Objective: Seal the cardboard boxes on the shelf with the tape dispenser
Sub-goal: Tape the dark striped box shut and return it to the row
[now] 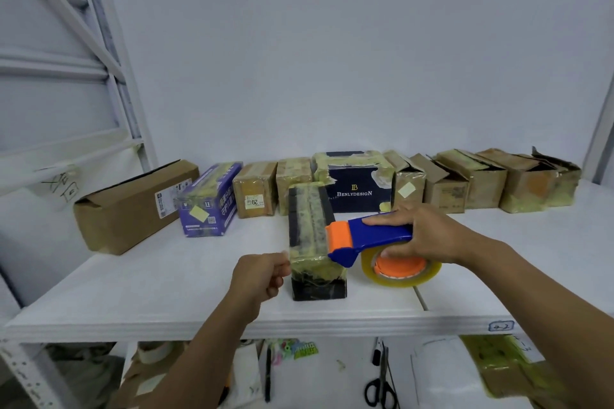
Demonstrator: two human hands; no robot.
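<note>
Right grip (428,236): clamped on the tape dispenser (372,241). The forefinger lies straight along the top of the blue handle and the thumb presses on the orange core of the tape roll (403,272). The dispenser's orange head touches the right edge of the black box (310,236), near its front end.

Left grip (262,279): fingers curled, thumb and forefinger pinching a tape end (285,255) at the front left corner of the black box.

The black box lies lengthwise on the white shelf (166,282), forward of the others, its top and front end covered in yellowish tape. No writing is legible on it.

Back row, left to right:
- A long brown carton (133,206) with a white printed label, text too small to read.
- A purple box (209,199) showing "11" and a code square.
- A small brown box (254,189) whose label shows "20".
- A taped brown box (294,181).
- A navy box (354,192) printed "BENLYDESIGN" under a monogram.
- A run of brown boxes (485,181), several with flaps standing open.

A handwritten tag (501,326) on the shelf's front edge appears to read "4-2". The marks on the left upright (63,186) cannot be read.

On the level below lie scissors (380,388) and a marker (376,354).
</note>
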